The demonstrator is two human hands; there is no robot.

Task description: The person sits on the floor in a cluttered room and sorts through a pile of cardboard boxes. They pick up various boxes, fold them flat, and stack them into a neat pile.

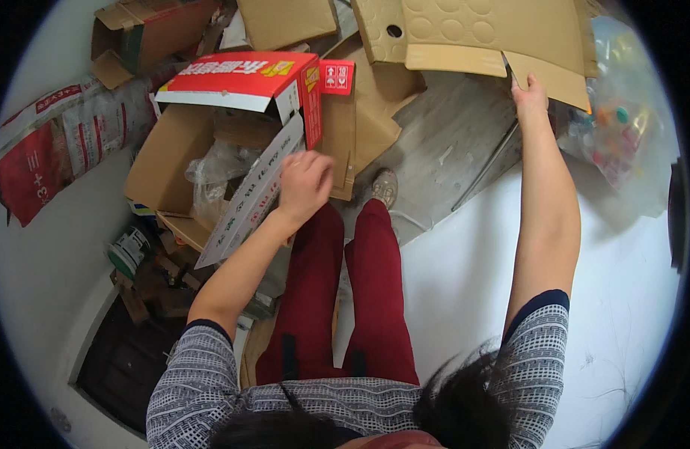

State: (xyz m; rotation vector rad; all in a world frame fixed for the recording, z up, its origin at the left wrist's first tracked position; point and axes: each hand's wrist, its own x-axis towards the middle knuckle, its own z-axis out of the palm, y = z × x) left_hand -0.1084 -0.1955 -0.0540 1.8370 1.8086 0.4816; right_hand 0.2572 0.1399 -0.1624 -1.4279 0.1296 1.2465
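My right hand (530, 100) grips the lower edge of a large cardboard sheet (494, 25) with round embossed marks, its thumb over a folded flap (552, 81). Beside the thumb is a thin dark pointed shape (509, 66); I cannot tell whether it is a blade or a gap between flaps. My left hand (308, 177) is curled and slightly blurred, in front of the printed white flap (255, 193) of an open red carton (238, 70). Whether it touches the flap or holds something small is unclear. Clear plastic wrapping (221, 165) lies inside the carton.
Flattened cardboard (378, 120) covers the floor ahead of my shoe (384, 186). A thin metal rod (485, 165) lies to the right, near a clear bag of colourful items (614, 120). Leftward are a red-and-white sack (78, 129), another box (154, 33) and a tub (129, 252).
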